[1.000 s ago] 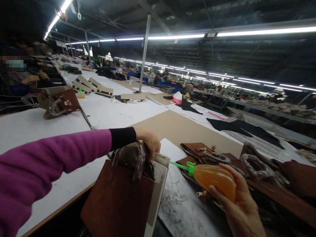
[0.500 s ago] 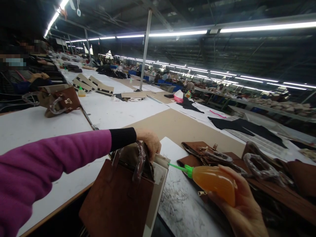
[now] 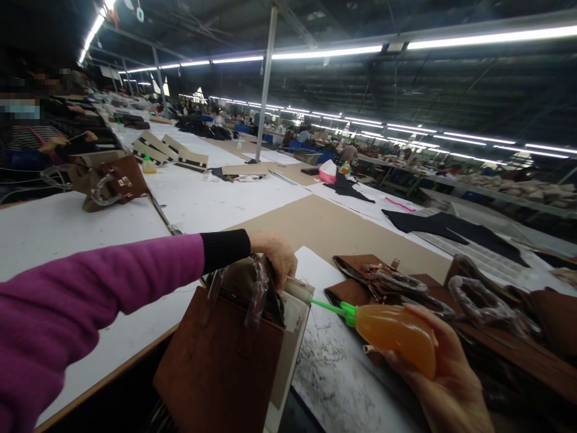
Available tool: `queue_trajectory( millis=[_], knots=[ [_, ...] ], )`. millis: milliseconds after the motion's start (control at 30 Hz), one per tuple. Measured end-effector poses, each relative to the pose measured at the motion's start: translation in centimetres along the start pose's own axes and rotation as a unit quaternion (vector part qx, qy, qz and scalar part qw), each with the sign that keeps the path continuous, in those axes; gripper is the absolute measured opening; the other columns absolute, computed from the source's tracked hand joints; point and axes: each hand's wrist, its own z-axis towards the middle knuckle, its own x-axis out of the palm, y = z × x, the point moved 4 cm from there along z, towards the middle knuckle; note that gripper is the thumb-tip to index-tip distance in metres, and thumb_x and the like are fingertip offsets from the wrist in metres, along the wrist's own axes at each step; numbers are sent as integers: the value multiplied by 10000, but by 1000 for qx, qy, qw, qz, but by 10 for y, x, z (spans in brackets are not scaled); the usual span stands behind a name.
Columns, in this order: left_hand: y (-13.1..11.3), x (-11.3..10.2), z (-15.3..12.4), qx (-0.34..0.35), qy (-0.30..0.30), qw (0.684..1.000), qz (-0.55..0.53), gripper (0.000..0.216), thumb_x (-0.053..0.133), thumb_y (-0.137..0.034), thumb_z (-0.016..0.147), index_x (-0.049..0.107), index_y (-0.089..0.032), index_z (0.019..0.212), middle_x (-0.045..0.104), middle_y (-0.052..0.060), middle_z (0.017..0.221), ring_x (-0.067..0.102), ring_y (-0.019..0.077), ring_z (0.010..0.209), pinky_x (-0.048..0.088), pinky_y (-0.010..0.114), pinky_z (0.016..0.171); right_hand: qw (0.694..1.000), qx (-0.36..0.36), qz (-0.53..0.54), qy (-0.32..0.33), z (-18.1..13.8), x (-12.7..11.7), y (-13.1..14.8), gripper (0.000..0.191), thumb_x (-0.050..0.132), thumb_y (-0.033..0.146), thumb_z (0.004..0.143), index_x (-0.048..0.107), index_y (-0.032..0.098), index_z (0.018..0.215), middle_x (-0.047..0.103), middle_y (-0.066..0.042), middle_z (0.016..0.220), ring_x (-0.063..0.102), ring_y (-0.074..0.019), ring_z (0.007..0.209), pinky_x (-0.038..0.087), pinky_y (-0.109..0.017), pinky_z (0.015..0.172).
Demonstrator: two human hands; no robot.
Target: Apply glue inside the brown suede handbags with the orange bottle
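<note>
My left hand, in a purple sleeve with a black cuff, grips the top edge of a brown handbag standing at the table's near edge. Its handles are wrapped in clear plastic. My right hand is closed round an orange squeeze bottle with a green nozzle. The nozzle tip touches the bag's upper right edge, just right of my left fingers. A white board with scratch marks lies under the bottle.
Several more brown bags with wrapped handles lie at the right. Another brown bag sits far left beside a small orange bottle. Black fabric pieces lie on the long white table. A person sits at far left.
The view has shifted slightly. Both hands hold the same grip, with the nozzle still at the bag's edge.
</note>
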Motion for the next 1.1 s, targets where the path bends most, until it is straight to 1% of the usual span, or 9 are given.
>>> queue_trajectory(
  millis=[100,333,500,600,733,900,933,1033,1100],
  knots=[
    [1,-1,1,-5,-2,1000,-4,177,770,-216,504,736,-184,675,626,6,506,546,189,525,441,293,513,1000,10,2,6,-1,-3,-3,637,874,387,585,568,289,1135,621,-7,1083,593,-230,911,470,-231,801],
    [-3,1,0,0,-3,1000,8,176,740,-201,541,741,-184,716,623,0,501,563,194,545,462,302,560,1000,-17,23,-4,7,1,5,584,866,350,617,580,303,1124,619,20,1046,593,-185,873,450,-189,785],
    [-7,0,-3,-6,-12,1000,21,128,740,-199,542,726,-178,667,623,1,504,548,178,530,449,287,537,1000,-8,24,1,1,0,-3,584,867,351,623,570,306,1124,624,36,1053,602,-168,877,447,-152,796],
    [-7,-1,-2,-8,-5,999,36,163,739,-212,549,729,-178,708,630,-5,522,554,173,541,458,279,537,1000,1,27,11,-3,-2,-6,564,869,379,617,581,311,1098,629,42,1037,605,-164,877,450,-136,789],
    [-5,-1,2,-6,3,999,51,223,746,-226,551,724,-177,768,631,-20,539,558,152,545,464,253,537,1000,-14,10,13,0,-4,-2,536,838,382,674,570,324,1134,614,33,1077,592,-172,902,445,-143,805],
    [-9,-1,1,-3,6,999,45,213,731,-219,569,719,-172,777,631,-22,543,561,152,555,465,251,536,999,-16,36,19,9,-3,-3,536,821,355,706,550,335,1168,591,8,1069,587,-192,840,496,-174,654],
    [-10,-1,1,-4,4,999,48,205,730,-217,570,719,-170,769,633,-21,547,559,153,556,462,251,534,999,-15,39,22,9,-2,-4,538,823,353,707,549,338,1170,587,11,1075,583,-188,852,492,-169,672],
    [-11,-2,-1,-2,-2,998,66,195,731,-223,569,723,-174,758,639,-19,555,547,149,548,451,250,529,999,-12,35,36,9,-4,-12,543,821,360,716,543,333,1181,581,19,1110,573,-178,921,456,-157,805],
    [-11,-3,-1,3,-9,997,73,207,729,-227,570,730,-177,770,639,-17,553,537,145,536,446,252,531,999,-11,24,47,8,-7,-17,561,831,365,704,546,324,1187,587,16,1115,580,-178,926,452,-153,822]
  ],
)
